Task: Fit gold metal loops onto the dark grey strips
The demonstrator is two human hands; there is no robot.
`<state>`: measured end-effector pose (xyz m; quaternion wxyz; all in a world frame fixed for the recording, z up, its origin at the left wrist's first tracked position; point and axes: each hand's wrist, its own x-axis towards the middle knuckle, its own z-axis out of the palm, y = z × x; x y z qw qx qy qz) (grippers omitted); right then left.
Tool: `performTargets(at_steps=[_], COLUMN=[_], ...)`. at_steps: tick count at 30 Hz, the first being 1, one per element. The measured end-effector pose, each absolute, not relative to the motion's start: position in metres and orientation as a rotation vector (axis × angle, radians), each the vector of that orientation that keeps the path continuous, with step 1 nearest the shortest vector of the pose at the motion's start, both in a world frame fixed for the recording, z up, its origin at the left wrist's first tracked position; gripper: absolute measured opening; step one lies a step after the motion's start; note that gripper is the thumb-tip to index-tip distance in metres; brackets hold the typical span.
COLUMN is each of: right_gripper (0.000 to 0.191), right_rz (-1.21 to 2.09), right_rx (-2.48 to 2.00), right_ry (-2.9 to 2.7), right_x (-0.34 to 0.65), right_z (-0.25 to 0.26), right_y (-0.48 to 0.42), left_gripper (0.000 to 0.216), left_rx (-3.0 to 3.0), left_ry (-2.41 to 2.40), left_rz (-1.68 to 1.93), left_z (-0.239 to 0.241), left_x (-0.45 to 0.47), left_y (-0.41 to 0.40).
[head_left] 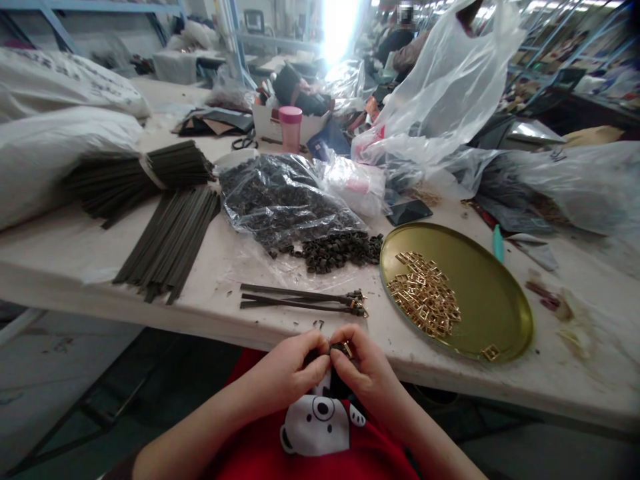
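Note:
Close to my body, at the table's front edge, my left hand (303, 363) and my right hand (363, 360) meet fingertip to fingertip. Both are closed in a pinch on a dark strap, mostly hidden by the fingers. A small gold buckle (349, 348) shows between the fingers of my right hand. Just beyond my hands lie several dark straps (300, 297) with gold buckles at their right ends. Behind them is a pile of small dark loops (340, 252). To the right, a round gold tray (493, 287) bears a heap of gold buckles (425, 293).
At left are loose dark strips (170, 240) and a tied bundle (145, 173) beside white sacks (65, 147). A clear plastic bag (290, 193) of dark pieces, a phone (409, 212), a pink-lidded cup (291, 130), scissors (245, 141) and plastic bags (445, 93) stand farther back.

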<state>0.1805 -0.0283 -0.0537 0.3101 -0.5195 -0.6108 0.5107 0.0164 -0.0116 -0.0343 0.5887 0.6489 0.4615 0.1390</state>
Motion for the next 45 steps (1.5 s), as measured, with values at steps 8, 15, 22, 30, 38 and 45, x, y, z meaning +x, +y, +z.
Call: performTargets(at_steps=[8, 15, 22, 30, 38, 45], right_gripper=[0.003, 0.014, 0.006, 0.01, 0.017, 0.016], right_rz=[1.388, 1.687, 1.419, 1.626, 1.542, 1.508], right_rx=[-1.354, -1.237, -1.345, -1.236, -1.295, -1.398], right_ry=[-1.728, -1.45, -1.813, -1.434, -1.554, -1.332], right_x=[0.178, 0.178, 0.184, 0.172, 0.188, 0.192], right_z=[-0.054, -0.051, -0.051, -0.052, -0.057, -0.063], right_y=[-0.035, -0.043, -0.042, -0.048, -0.045, -0.036], left_gripper=[0.009, 0.013, 0.01, 0.011, 0.011, 0.019], left_rx=[1.524, 1.577, 1.675, 1.483, 1.617, 1.126], left_ry=[1.074, 1.064, 1.031, 0.983, 1.009, 0.904], left_rz=[0.304, 0.258, 0.246, 0.189, 0.278, 0.323], left_z=[-0.032, -0.021, -0.018, -0.016, -0.025, -0.032], left_x=[0.018, 0.014, 0.016, 0.01, 0.014, 0.005], left_y=[-0.019, -0.021, -0.023, -0.012, -0.005, 0.0])
